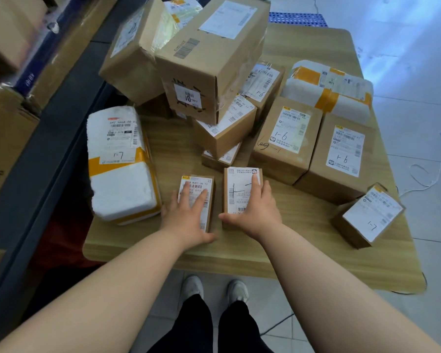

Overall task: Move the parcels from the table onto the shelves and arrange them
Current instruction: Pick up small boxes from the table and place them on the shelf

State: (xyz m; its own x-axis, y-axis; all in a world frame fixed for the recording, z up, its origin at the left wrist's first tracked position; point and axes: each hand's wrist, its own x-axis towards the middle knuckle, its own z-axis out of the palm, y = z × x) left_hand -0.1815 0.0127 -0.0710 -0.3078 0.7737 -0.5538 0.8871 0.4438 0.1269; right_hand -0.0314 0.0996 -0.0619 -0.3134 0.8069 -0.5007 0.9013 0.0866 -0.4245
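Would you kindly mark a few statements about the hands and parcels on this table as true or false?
1. The left hand lies flat on the left small box near the table's front edge. True.
2. The right hand rests on the white foam parcel. False: it rests on the right small box; the foam parcel lies untouched, further left.
3. A large carton sits on top of the pile at the back. True.
4. The table has a bare metal top. False: its top is wood-grained.
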